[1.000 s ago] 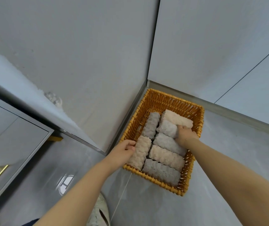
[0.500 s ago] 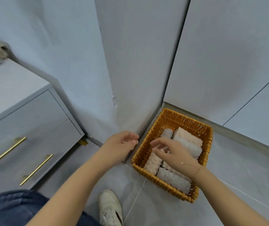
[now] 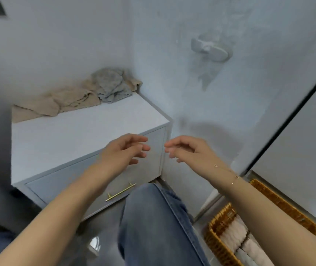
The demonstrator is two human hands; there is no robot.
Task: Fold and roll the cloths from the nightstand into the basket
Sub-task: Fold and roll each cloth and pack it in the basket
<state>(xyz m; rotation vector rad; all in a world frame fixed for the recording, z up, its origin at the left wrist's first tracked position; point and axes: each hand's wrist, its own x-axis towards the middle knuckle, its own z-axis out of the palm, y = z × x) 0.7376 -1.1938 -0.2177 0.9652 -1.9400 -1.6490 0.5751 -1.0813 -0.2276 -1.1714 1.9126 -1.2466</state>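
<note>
Both hands are out of the basket (image 3: 218, 240), where a second ago they were seating a roll, and are raised empty in front of the nightstand (image 3: 88, 135). Left hand (image 3: 122, 152): grip loose, fingers relaxed and spread, holding nothing. Right hand (image 3: 187, 150): likewise slack and empty. The basket now sits low at the person's right, with pale rolled cloths (image 3: 235, 239) packed inside (count not readable here, arm in the way). Unfolded cloths (image 3: 80, 96) lie heaped along the back of the nightstand top, beige with a grey one on the right, well apart from either hand. Judgement: one roll delivered; next cloth not yet picked up, so the task remains part done.
</note>
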